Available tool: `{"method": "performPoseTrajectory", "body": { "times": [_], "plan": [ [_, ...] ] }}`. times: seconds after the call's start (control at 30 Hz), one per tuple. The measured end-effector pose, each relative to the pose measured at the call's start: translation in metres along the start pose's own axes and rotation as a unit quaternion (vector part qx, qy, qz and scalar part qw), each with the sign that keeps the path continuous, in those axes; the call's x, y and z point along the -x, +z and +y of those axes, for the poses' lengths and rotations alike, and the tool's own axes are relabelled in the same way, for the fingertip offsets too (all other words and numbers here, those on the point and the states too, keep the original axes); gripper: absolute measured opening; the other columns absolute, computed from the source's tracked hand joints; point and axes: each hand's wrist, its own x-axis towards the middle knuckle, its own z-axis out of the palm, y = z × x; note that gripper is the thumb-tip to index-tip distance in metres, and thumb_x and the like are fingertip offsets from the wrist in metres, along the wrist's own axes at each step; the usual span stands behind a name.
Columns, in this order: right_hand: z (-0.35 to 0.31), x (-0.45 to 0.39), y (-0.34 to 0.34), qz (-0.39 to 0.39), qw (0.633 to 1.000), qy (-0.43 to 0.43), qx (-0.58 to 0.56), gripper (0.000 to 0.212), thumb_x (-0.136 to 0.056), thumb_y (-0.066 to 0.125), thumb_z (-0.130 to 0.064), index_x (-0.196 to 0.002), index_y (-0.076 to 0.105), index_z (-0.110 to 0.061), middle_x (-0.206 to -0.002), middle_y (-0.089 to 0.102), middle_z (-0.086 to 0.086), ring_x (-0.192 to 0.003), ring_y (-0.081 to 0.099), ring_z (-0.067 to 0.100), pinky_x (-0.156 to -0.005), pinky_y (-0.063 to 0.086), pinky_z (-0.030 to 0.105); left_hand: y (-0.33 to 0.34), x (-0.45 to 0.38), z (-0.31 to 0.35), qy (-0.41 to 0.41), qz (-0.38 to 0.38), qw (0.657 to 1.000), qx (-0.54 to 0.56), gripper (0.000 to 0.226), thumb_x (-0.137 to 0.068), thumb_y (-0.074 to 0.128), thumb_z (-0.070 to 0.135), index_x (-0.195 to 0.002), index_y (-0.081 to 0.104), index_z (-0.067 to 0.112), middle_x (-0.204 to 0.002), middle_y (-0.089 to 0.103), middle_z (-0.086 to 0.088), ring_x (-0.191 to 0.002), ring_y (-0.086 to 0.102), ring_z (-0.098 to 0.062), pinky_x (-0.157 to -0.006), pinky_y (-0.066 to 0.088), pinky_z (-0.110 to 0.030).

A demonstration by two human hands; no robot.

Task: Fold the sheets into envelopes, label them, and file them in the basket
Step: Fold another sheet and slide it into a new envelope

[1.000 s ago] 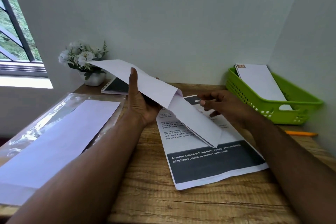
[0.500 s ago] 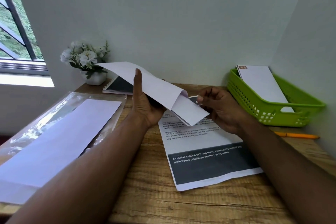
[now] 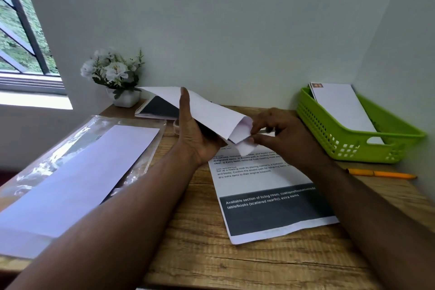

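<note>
A long white envelope is held above the desk, and my left hand grips it from below with the thumb up across its face. At its open right end a white folded sheet sticks out a little, and my right hand pinches that end between fingertips. Flat on the desk under both hands lies a printed sheet with a dark band. The green basket stands at the back right, with one white envelope leaning inside it.
A clear plastic sleeve with more white envelopes covers the desk's left side. A spiral notebook and a small flower pot sit at the back by the wall. An orange pen lies right of the printed sheet, in front of the basket.
The folded sheet has slid most of the way into the envelope, pushed left by my right hand. The left hand has kept its hold.
</note>
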Motion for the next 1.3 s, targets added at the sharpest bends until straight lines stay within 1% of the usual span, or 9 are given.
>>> {"method": "performPoseTrajectory", "body": {
  "times": [0.2, 0.47, 0.67, 0.77, 0.8, 0.9, 0.93, 1.07, 1.3],
  "plan": [
    [0.002, 0.000, 0.007, 0.050, 0.984, -0.089, 0.147, 0.045, -0.073, 0.070, -0.038, -0.112, 0.060, -0.017, -0.113, 0.054, -0.004, -0.106, 0.053, 0.015, -0.090, 0.043, 0.038, 0.012, 0.011, -0.005, -0.061, -0.055, 0.996, -0.027, 0.078, -0.075, 0.046, 0.080, -0.107, 0.061, 0.011, -0.093, 0.065, -0.015, -0.083, 0.065, -0.031, -0.085, 0.052, -0.046],
    [-0.004, -0.003, 0.008, 0.040, 0.955, -0.181, 0.230, 0.029, -0.075, 0.068, -0.017, -0.104, 0.070, -0.017, -0.106, 0.066, 0.002, -0.099, 0.063, 0.023, -0.079, 0.048, 0.050, 0.010, 0.001, -0.003, -0.119, -0.084, 0.988, -0.045, 0.112, -0.065, 0.021, 0.096, -0.140, 0.047, 0.017, -0.132, 0.056, -0.019, -0.114, 0.057, -0.036, -0.105, 0.039, -0.052],
    [-0.010, 0.004, -0.003, -0.105, 0.942, -0.160, 0.275, 0.056, -0.071, 0.056, -0.073, -0.112, 0.065, -0.035, -0.122, 0.058, -0.014, -0.124, 0.047, 0.006, -0.104, 0.028, 0.055, 0.008, -0.003, 0.008, -0.098, -0.056, 0.985, -0.133, 0.089, -0.083, 0.017, 0.081, -0.138, 0.048, 0.019, -0.133, 0.059, -0.015, -0.119, 0.058, -0.036, -0.102, 0.044, -0.051],
    [-0.014, 0.003, -0.002, -0.227, 0.910, -0.099, 0.332, 0.078, -0.063, 0.048, -0.086, -0.130, 0.048, -0.044, -0.142, 0.042, -0.018, -0.137, 0.028, 0.002, -0.112, 0.012, 0.052, 0.006, 0.001, 0.007, -0.054, 0.016, 0.974, -0.220, 0.062, -0.092, 0.043, 0.061, -0.132, 0.053, 0.015, -0.120, 0.067, -0.013, -0.103, 0.067, -0.031, -0.090, 0.053, -0.050],
    [-0.013, 0.003, -0.001, -0.268, 0.894, -0.054, 0.354, 0.079, -0.065, 0.049, -0.084, -0.134, 0.042, -0.046, -0.146, 0.036, -0.019, -0.139, 0.024, 0.002, -0.113, 0.007, 0.053, 0.002, 0.000, 0.006, 0.009, 0.080, 0.943, -0.322, 0.054, -0.090, 0.058, 0.049, -0.132, 0.051, 0.015, -0.116, 0.068, -0.011, -0.095, 0.070, -0.028, -0.081, 0.057, -0.047],
    [-0.002, 0.004, 0.001, -0.363, 0.866, 0.088, 0.331, 0.070, -0.074, 0.054, -0.074, -0.137, 0.041, -0.045, -0.150, 0.032, -0.020, -0.140, 0.027, 0.006, -0.116, 0.013, 0.047, -0.004, -0.001, 0.007, 0.215, 0.171, 0.712, -0.646, 0.066, -0.081, 0.075, 0.021, -0.137, 0.042, 0.023, -0.116, 0.053, 0.001, -0.091, 0.058, -0.012, -0.080, 0.051, -0.030],
    [0.002, 0.004, 0.002, -0.368, 0.875, 0.108, 0.297, 0.068, -0.074, 0.055, -0.072, -0.135, 0.044, -0.044, -0.149, 0.035, -0.019, -0.138, 0.031, 0.007, -0.116, 0.020, 0.043, 0.000, 0.002, 0.011, 0.250, 0.167, 0.676, -0.673, 0.057, -0.081, 0.073, 0.019, -0.133, 0.048, 0.021, -0.112, 0.052, 0.002, -0.089, 0.056, -0.012, -0.080, 0.048, -0.028],
    [0.005, 0.003, 0.001, -0.284, 0.928, 0.111, 0.212, 0.044, -0.078, 0.062, -0.061, -0.113, 0.066, -0.036, -0.123, 0.061, -0.018, -0.115, 0.051, 0.003, -0.100, 0.040, 0.028, 0.013, 0.008, 0.023, 0.143, 0.020, 0.668, -0.730, 0.020, -0.085, 0.071, 0.031, -0.096, 0.071, 0.015, -0.084, 0.066, 0.005, -0.076, 0.062, -0.008, -0.065, 0.050, -0.024],
    [0.013, 0.005, 0.012, -0.209, 0.942, 0.108, 0.242, 0.029, -0.076, 0.070, -0.054, -0.094, 0.066, -0.032, -0.101, 0.059, -0.014, -0.096, 0.053, 0.006, -0.085, 0.041, 0.031, 0.016, 0.016, 0.012, -0.044, -0.106, 0.569, -0.814, 0.016, -0.079, 0.076, 0.029, -0.091, 0.069, 0.020, -0.085, 0.061, 0.011, -0.080, 0.059, -0.009, -0.069, 0.051, -0.024]
  ]
}}
